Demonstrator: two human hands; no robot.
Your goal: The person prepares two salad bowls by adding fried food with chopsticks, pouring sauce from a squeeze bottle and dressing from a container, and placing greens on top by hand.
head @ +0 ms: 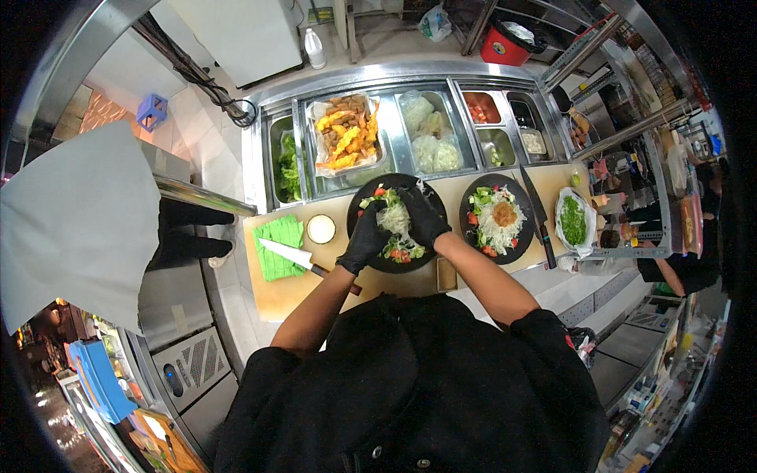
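My left hand (368, 235) and my right hand (423, 217), both in black gloves, cup a tuft of pale shredded vegetable (393, 217) from either side. They hold it over a round black plate (437, 198) of salad greens and diced tomato (401, 255). To the right is a second black plate (472, 235), where white shreds (495, 229) are topped by an orange-brown mound (504, 214). Left of my left hand stands a small round bowl of something creamy white (321, 229). A knife with a pale blade (285, 253) lies partly on a folded green cloth (272, 227); my forearm passes near its handle.
A dark-bladed knife (535, 207) lies beside the right plate. Farther right is a lined dish of chopped green herbs (572, 220). Behind the cutting board (269, 301), recessed pans hold fried shrimp (348, 139), lettuce (288, 168), bagged shreds (436, 152) and tomato (478, 109). People stand at both sides.
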